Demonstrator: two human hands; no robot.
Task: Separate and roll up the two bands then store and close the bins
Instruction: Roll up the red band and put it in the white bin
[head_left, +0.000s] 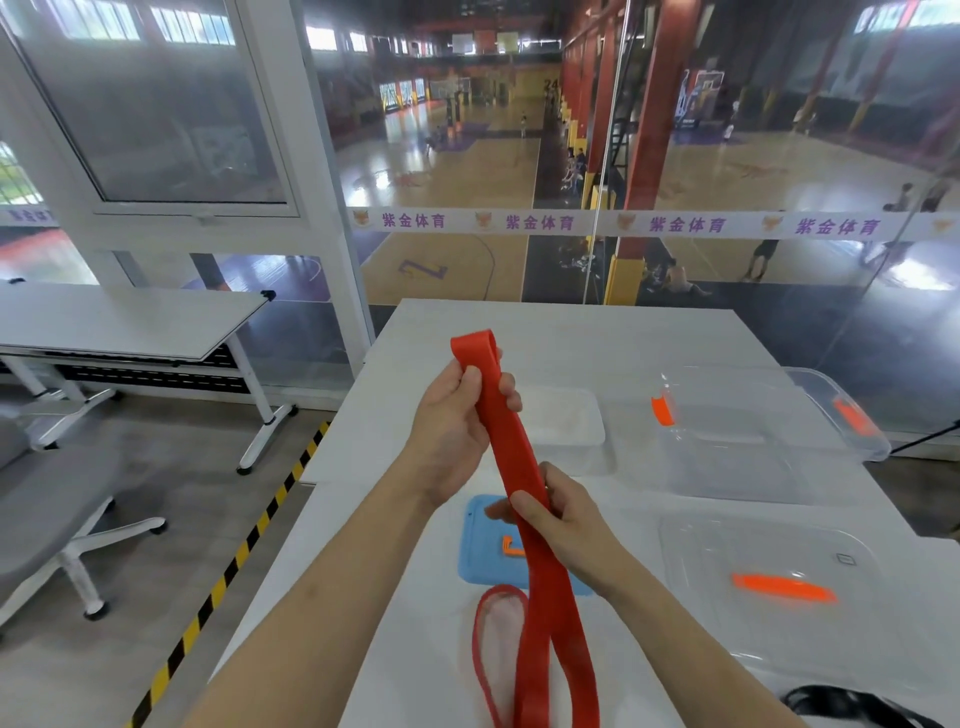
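Note:
A wide red band (511, 447) stretches from above the table down toward me. My left hand (457, 421) grips its upper end, where a loop sticks out above my fingers. My right hand (558, 512) pinches the band lower down. Its lower part hangs in a long loop near the bottom edge of the view. A thin red band (480, 639) lies looped on the white table beside it. A small frosted bin (571, 421) and a large clear bin (753, 431) with orange latches stand open behind.
A blue lid (483, 551) lies under my right hand. A clear lid (769, 577) with an orange handle lies at the right. A black strap (852, 704) sits at the bottom right corner. A glass wall is behind the table; a chair and another table stand left.

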